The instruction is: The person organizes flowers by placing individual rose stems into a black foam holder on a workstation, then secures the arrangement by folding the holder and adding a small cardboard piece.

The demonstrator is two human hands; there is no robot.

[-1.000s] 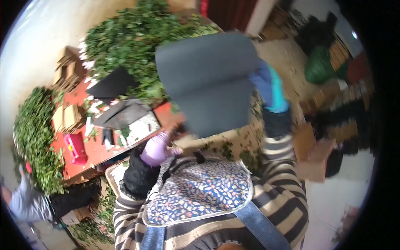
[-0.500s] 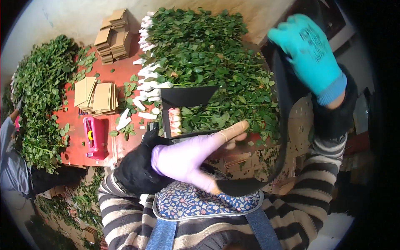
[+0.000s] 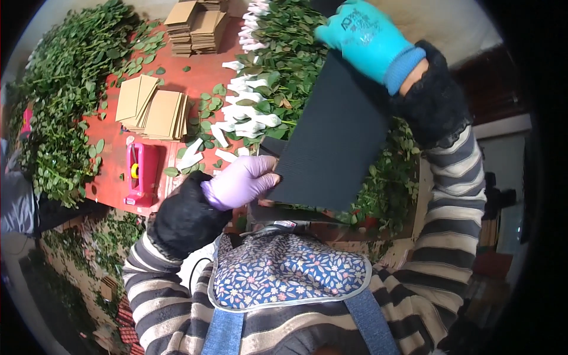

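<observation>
A black ribbed paper sheet (image 3: 334,139) stretches at a slant between my two hands, above the stems on the table. My left hand (image 3: 241,182), in a thin purple glove, pinches the sheet's near left edge. My right hand (image 3: 370,44), in a teal work glove, is closed on its far upper part. Part of another black piece (image 3: 273,145) shows beneath the sheet, beside my left hand. The held sheet covers most of what lies under it; the pink rose heads seen there earlier are hidden.
Leafy rose stems (image 3: 290,71) with white-wrapped heads (image 3: 251,121) fill the table's far side. Cardboard stacks (image 3: 163,112) and a pink tape dispenser (image 3: 141,174) stand on the red table (image 3: 195,74). Another stem pile (image 3: 71,89) lies left, beside a person's sleeve (image 3: 18,201).
My left hand has gone from outstretched fingers to a pinch on the sheet's edge. My right hand has moved leftward and up, and the curved sheet is now drawn flatter over the roses.
</observation>
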